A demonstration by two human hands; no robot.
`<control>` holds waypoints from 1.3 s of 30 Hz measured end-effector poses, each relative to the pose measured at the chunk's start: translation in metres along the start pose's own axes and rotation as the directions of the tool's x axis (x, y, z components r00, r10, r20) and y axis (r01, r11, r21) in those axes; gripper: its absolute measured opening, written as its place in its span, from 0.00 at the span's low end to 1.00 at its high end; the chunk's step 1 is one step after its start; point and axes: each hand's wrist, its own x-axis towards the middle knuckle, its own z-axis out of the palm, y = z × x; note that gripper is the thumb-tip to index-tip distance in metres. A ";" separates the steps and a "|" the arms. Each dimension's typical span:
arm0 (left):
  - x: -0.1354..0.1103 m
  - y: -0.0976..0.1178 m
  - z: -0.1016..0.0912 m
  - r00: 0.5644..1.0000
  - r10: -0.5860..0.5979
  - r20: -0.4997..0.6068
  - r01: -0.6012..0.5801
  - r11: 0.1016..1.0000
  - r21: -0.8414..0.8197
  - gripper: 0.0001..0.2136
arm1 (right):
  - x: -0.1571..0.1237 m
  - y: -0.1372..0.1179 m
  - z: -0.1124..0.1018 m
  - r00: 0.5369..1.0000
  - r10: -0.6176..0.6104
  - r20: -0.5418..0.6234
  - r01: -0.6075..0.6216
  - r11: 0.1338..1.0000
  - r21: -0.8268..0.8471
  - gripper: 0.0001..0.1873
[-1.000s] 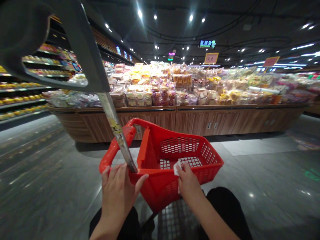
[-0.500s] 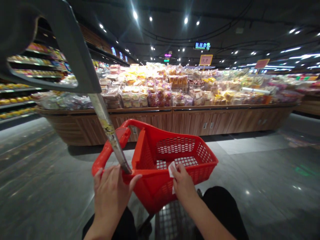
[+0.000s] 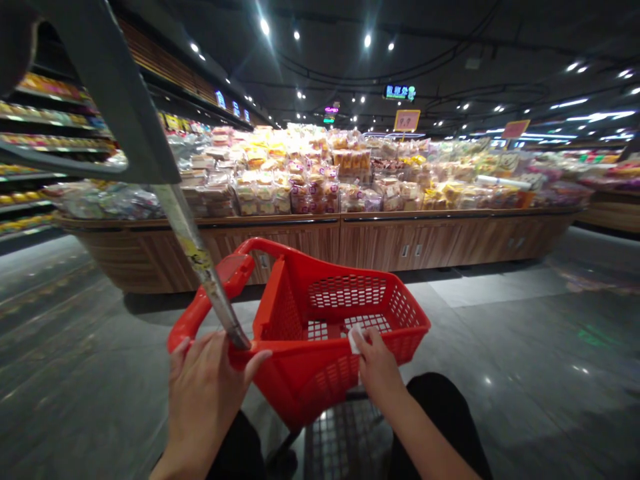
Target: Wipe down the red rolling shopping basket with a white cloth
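Observation:
A red plastic shopping cart (image 3: 295,373) stands before me, its basket tipped toward the right of the view. My left hand (image 3: 210,380) grips the near corner, fingers over the end of the red handle (image 3: 190,320) and thumb along the rim. Pinched in my right hand (image 3: 377,363) is a white tissue (image 3: 355,339), pressed against the near rim of the basket. A scuffed metal pole (image 3: 200,260) rises from the corner by my left hand to a grey loop-shaped part (image 3: 145,127).
Behind the cart runs a long wooden display counter (image 3: 295,247) heaped with bagged baked goods (image 3: 310,180). Stocked shelves (image 3: 45,120) line the left side. My dark-clothed knee (image 3: 440,413) is close to the cart. Grey tiled floor (image 3: 510,353) extends to the right.
My right hand has slid the tissue a little to the right along the near rim. The left hand keeps its place on the cart, while the whole view has shifted slightly.

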 end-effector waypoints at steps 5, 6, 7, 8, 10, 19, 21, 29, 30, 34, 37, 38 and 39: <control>0.001 -0.006 0.001 1.000 0.001 0.018 -0.001 1.000 -0.028 0.15 | -0.002 0.005 0.001 1.000 -0.016 0.002 0.015 0.999 0.042 0.27; 0.001 -0.007 0.002 1.000 -0.002 0.024 0.003 1.000 -0.024 0.15 | -0.001 0.014 -0.002 1.000 0.028 -0.012 -0.028 0.999 0.023 0.26; 0.001 -0.008 0.003 1.000 -0.003 0.029 0.004 1.000 -0.020 0.14 | 0.001 0.023 -0.005 0.997 0.074 -0.028 -0.074 0.997 0.002 0.25; 0.001 -0.008 0.005 0.999 -0.003 0.033 0.004 1.000 -0.015 0.14 | 0.002 0.031 -0.008 0.992 0.117 -0.043 -0.118 0.993 -0.016 0.24; 0.001 -0.009 0.007 1.000 -0.004 0.027 0.004 1.000 -0.011 0.15 | 0.003 0.040 -0.009 0.983 0.175 -0.054 -0.177 0.983 -0.043 0.24; 0.004 -0.013 0.012 1.000 -0.017 0.015 0.017 1.000 -0.008 0.15 | -0.003 0.019 0.014 0.997 0.003 -0.077 0.002 0.997 0.071 0.28; 0.006 -0.016 0.015 1.000 -0.023 0.016 0.023 1.000 -0.008 0.16 | -0.002 0.035 0.010 0.994 0.072 -0.084 -0.069 0.997 0.043 0.27; 0.013 -0.030 0.026 0.999 0.024 -0.033 -0.024 1.000 -0.015 0.16 | 0.002 0.039 0.020 0.986 0.100 -0.132 -0.097 0.995 0.035 0.28; 0.014 -0.032 0.028 0.999 0.034 -0.041 -0.035 0.999 -0.024 0.16 | 0.002 0.031 0.024 0.989 0.062 -0.132 -0.054 0.997 0.057 0.29; 0.018 -0.044 0.036 0.994 0.071 -0.080 -0.075 0.996 -0.042 0.16 | 0.003 0.027 0.027 0.995 0.018 -0.100 -0.008 0.995 0.097 0.30; 0.021 -0.052 0.043 0.995 0.067 -0.071 -0.069 0.997 -0.027 0.16 | 0.004 0.052 0.017 0.985 0.105 -0.140 -0.097 0.993 0.060 0.27; 0.021 -0.054 0.044 0.996 0.063 -0.069 -0.065 0.998 -0.024 0.16 | 0.003 0.061 0.013 0.977 0.140 -0.161 -0.135 0.990 0.043 0.26; 0.022 -0.055 0.046 0.996 0.063 -0.069 -0.064 0.998 -0.024 0.16 | 0.003 0.068 0.010 0.969 0.170 -0.177 -0.168 0.985 0.028 0.26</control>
